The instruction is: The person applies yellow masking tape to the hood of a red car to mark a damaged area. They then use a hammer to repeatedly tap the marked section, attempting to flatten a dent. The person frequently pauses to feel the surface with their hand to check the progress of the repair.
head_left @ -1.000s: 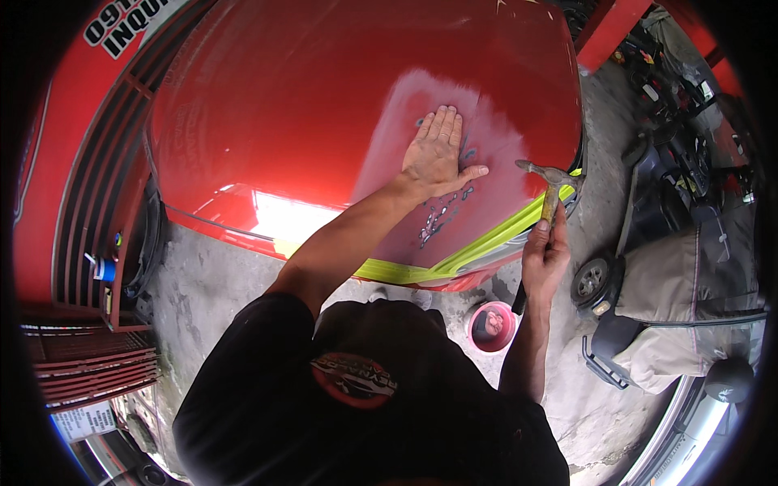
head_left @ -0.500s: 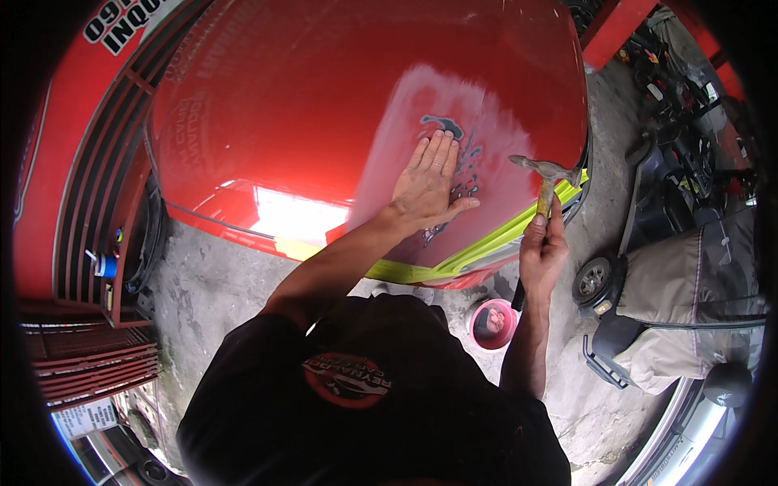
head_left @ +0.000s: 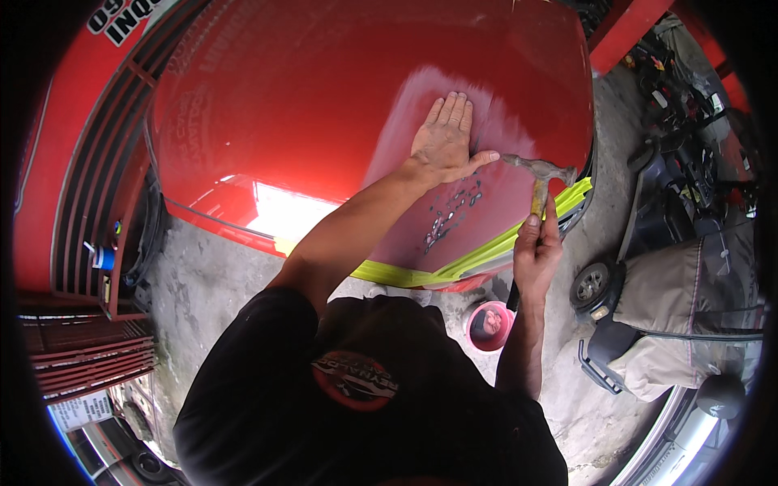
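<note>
Directly beneath outstretched left fingers (head_left: 448,113) lies the red panel (head_left: 348,113); right fingers (head_left: 552,227) clasp a hammer (head_left: 540,191).

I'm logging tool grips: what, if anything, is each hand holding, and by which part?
The right hand holds a hammer by its handle, below the head; the left hand holds nothing.

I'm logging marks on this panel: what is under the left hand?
Under the left hand is the dull patch on the red panel, visible beside it. Dark marks show between it and the yellow tape; any directly beneath it are covered.
</note>
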`<state>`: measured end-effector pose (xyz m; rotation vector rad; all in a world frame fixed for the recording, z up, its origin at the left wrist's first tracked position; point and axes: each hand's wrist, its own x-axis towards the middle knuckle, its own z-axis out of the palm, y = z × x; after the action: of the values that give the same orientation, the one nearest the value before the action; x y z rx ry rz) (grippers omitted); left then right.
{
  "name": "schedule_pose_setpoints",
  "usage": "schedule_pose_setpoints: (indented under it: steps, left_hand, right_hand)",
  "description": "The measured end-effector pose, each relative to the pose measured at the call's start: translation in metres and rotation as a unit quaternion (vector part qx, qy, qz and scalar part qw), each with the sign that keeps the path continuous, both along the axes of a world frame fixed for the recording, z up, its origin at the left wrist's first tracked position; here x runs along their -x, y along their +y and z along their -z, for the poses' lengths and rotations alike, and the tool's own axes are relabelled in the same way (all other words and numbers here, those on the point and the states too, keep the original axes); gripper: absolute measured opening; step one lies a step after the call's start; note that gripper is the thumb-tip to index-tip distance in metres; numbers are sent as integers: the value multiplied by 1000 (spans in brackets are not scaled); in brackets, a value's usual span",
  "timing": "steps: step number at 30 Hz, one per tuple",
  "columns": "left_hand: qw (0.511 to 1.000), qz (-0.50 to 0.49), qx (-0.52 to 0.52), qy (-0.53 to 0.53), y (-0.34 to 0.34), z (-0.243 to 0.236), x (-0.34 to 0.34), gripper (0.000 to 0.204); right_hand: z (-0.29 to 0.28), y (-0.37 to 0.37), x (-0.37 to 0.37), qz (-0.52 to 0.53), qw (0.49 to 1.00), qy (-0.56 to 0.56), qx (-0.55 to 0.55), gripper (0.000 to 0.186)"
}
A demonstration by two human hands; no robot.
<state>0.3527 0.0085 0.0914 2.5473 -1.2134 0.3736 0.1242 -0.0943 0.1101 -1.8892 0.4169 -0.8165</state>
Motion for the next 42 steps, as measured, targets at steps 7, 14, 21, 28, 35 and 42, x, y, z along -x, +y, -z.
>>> schedule_pose_setpoints:
  steps: [7,14,21,28,35,42]
  left_hand:
    - [999,6,29,-19,23,14,28,110]
    - [999,8,42,-26,37,14,47,109]
    - [998,16,50,-17,50,17,60,106]
    - [999,26,45,2,75,27,88,104]
    - [999,17,46,3,73,28,89,103]
    - [999,18,51,-5,72,30,87,105]
  right_hand:
    - [-3,1,-3,-11,1000,19,-3,50]
    - [-6,1,-14,-25,999,34,16,46]
    - [-35,2,-52,-23,977,82,195,45]
    - [-36,-1,-83,-59,925,133,351,53]
    - [-28,-6,-93,-51,889,99,444,73]
    - [-28,-7,-95,-25,904,60,423,84]
